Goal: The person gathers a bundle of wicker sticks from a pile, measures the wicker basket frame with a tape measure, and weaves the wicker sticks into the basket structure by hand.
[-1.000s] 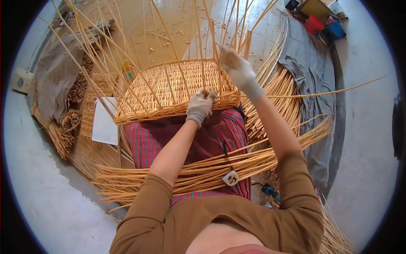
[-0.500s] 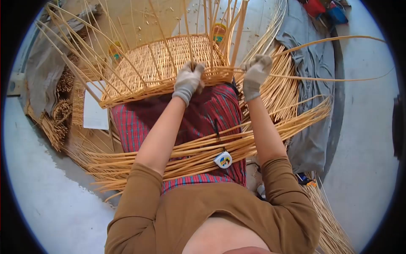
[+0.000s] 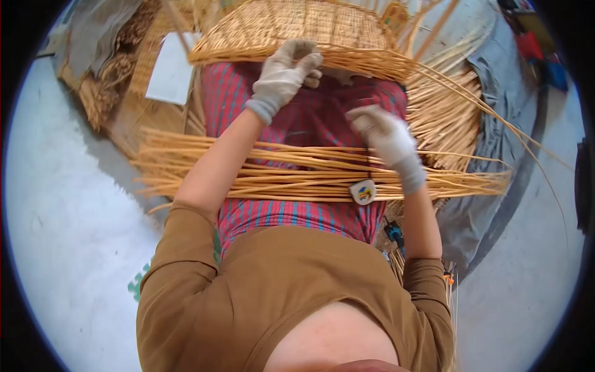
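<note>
A half-woven wicker basket (image 3: 291, 25) lies at the top of the head view, its near edge over my lap. My left hand (image 3: 288, 71), in a pale work glove, is closed on that near edge, fingers curled at the rim. In a matching glove, my right hand (image 3: 384, 136) is off the basket, above a bundle of willow rods (image 3: 297, 167) lying across my lap. Motion smears its fingers. Two long weaving rods (image 3: 483, 105) trail from the basket's right corner, apart from the right hand.
A tape measure (image 3: 362, 192) hangs over the lap bundle. More rods (image 3: 446, 118) lie to the right on grey cloth (image 3: 505, 74). At the left are a white sheet (image 3: 170, 68) and brown bundled stems (image 3: 102, 102). Upright stakes rise from the basket's far side.
My right hand has left the weaving rods and come down toward my lap. The basket now appears higher in view as the view tilts down. My left hand remains on its near edge.
</note>
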### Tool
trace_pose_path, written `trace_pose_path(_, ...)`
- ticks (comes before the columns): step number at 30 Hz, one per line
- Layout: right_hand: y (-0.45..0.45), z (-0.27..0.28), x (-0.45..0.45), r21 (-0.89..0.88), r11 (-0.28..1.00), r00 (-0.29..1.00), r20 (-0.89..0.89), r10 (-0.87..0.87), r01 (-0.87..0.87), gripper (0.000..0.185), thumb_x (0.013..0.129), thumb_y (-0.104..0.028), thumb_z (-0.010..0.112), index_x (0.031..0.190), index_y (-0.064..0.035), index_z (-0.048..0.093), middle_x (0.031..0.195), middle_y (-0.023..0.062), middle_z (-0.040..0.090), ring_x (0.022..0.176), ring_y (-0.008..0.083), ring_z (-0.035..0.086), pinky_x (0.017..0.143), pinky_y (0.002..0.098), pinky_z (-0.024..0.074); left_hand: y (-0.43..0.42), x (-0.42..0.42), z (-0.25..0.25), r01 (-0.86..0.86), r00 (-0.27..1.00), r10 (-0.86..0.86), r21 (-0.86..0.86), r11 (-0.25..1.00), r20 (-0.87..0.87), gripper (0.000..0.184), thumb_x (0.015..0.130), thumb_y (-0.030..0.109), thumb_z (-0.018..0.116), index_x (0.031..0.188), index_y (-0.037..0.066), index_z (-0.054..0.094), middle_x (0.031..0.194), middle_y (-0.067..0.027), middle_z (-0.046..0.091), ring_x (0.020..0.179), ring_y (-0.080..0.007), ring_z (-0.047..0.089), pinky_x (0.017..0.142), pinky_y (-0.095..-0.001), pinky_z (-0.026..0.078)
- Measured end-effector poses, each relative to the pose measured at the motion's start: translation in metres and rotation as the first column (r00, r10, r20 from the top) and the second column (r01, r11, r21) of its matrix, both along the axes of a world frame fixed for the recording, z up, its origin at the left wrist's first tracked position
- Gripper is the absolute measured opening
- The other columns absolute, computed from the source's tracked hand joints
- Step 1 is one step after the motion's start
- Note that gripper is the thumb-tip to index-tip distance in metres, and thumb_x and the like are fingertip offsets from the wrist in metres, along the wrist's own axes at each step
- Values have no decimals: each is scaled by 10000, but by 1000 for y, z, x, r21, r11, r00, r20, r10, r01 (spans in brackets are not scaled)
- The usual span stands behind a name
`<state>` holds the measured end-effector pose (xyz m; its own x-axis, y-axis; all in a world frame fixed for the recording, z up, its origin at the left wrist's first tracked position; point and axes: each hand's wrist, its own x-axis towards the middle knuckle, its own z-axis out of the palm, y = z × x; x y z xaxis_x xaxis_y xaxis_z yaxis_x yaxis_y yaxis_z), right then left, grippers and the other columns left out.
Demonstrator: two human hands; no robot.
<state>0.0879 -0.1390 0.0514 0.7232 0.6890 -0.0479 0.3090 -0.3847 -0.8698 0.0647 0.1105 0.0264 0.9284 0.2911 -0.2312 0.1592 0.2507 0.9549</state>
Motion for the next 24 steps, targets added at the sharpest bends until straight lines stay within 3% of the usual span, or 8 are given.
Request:
trace_pose_path(3, 49, -19, -38, -352, 850, 878, 135, 459, -391, 188, 850, -244, 631, 931, -95, 712, 890, 111, 681, 909, 310, 637, 821, 426, 501, 46, -68, 9, 207, 977, -214, 175, 963, 20, 194, 961, 100, 604, 1141, 28, 610, 966, -40, 666, 821, -103, 625, 731, -272, 558)
trace_pose_path(6, 53, 0, -20, -461, 841, 952, -28, 305, -283, 189, 853, -238, 621, 920, -74, 687, 939, 147, 664, 900, 347, 635, 801, 437, 502, 80, -123, 18, 328, 929, -367, 570, 753, -50, 205, 943, 117, 619, 1137, 52, 622, 978, -56, 678, 841, -182, 646, 775, -341, 551)
trace_pose_path(8, 39, -1, -7, -478, 856, 957, 97, 275, -198, 227, 868, -246, 612, 1005, -77, 677, 969, 169, 659, 907, 360, 633, 802, 447, 500, 105, -148, 14, 216, 867, -467, 976, 35, -174, 251, 914, 293, 633, 1087, 112, 657, 973, -72, 698, 860, -260, 669, 795, -385, 534)
trace_pose_path(13, 44, 3, -21, -591, 651, 855, -136, 501, -476, 155, 863, -167, 613, 964, -86, 699, 898, 143, 678, 940, 339, 625, 823, 441, 489, 90, -142, 22, 370, 887, -443, 768, 523, -126, 290, 912, 351, 613, 1095, 134, 673, 987, -76, 702, 918, -272, 653, 853, -389, 489)
trace_pose_path(15, 36, 19, -19, -542, 743, 896, -43, 442, -392, 117, 820, -143, 641, 904, -91, 705, 840, 124, 683, 922, 334, 628, 804, 439, 494, 82, -140, 23, 267, 857, -515, 863, 430, -9, 290, 902, 345, 625, 1086, 126, 677, 981, -82, 702, 908, -273, 655, 817, -383, 504)
trace_pose_path(18, 13, 41, -4, -371, 928, 900, 411, 145, 20, 91, 767, -88, 669, 857, -85, 684, 838, 85, 682, 882, 289, 634, 817, 407, 492, 111, -145, 38, 392, 859, -485, 818, 421, -163, 246, 905, 290, 630, 1044, 92, 672, 928, -95, 705, 851, -280, 666, 776, -378, 526)
trace_pose_path(21, 5, 60, 9, -114, 863, 514, 838, -182, 493, 180, 805, -50, 689, 982, -71, 660, 1009, 82, 672, 936, 280, 633, 893, 401, 483, 152, -157, 15, 300, 953, -171, 702, 646, -249, 107, 876, 47, 612, 965, 59, 669, 871, -93, 711, 794, -228, 685, 728, -335, 553)
trace_pose_path(24, 40, 48, -23, 100, 959, 946, 165, -278, 265, 189, 871, -48, 668, 1054, -40, 618, 1141, 104, 641, 1129, 255, 579, 977, 394, 469, 128, -129, 12, 53, 995, -96, 615, 787, 37, 180, 800, -52, 598, 925, 58, 668, 846, -68, 711, 799, -197, 692, 713, -309, 554)
